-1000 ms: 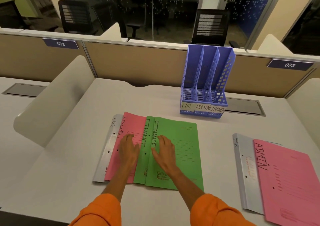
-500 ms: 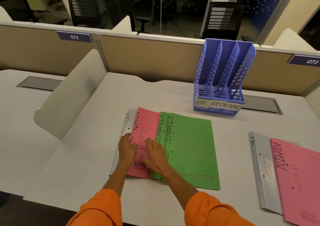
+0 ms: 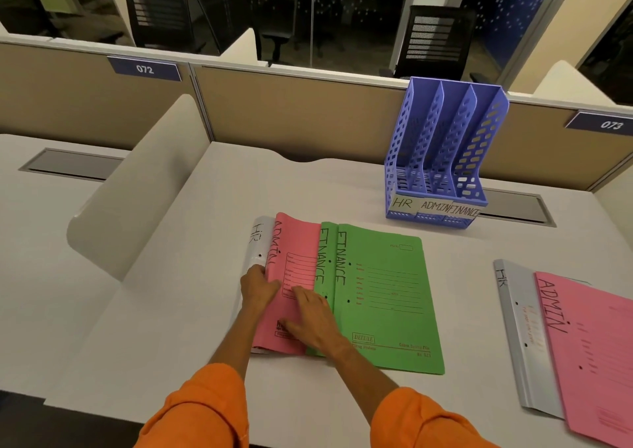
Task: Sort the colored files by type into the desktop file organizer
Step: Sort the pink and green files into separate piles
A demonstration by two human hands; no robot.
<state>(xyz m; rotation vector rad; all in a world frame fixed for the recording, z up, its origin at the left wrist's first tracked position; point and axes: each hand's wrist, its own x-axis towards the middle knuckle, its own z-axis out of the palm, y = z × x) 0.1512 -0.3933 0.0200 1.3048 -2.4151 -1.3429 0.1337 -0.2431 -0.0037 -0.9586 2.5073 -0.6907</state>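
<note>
A fanned stack lies mid-desk: a grey HR file [image 3: 257, 242] at the bottom left, a pink ADMIN file [image 3: 295, 242] over it, then two green FINANCE files [image 3: 383, 296]. My left hand [image 3: 257, 290] curls its fingers under the pink file's left edge, which is lifted off the grey one. My right hand [image 3: 310, 319] lies flat on the pink file, fingers spread. A blue three-slot organizer [image 3: 442, 159] labelled HR, ADMIN, FINANCE stands empty behind the stack. At the right lie a second grey HR file [image 3: 517, 331] and a second pink ADMIN file [image 3: 596, 358].
A tan partition [image 3: 301, 111] runs along the desk's back edge, with a curved white divider [image 3: 137, 187] on the left. Grey cable hatches [image 3: 72, 164] sit in the desktop at left and behind the organizer. Office chairs stand beyond the partition.
Both hands slid left across the stack from the green files onto the pink one. My left hand reached the pink file's left edge and lifted it. The camera view shifted left.
</note>
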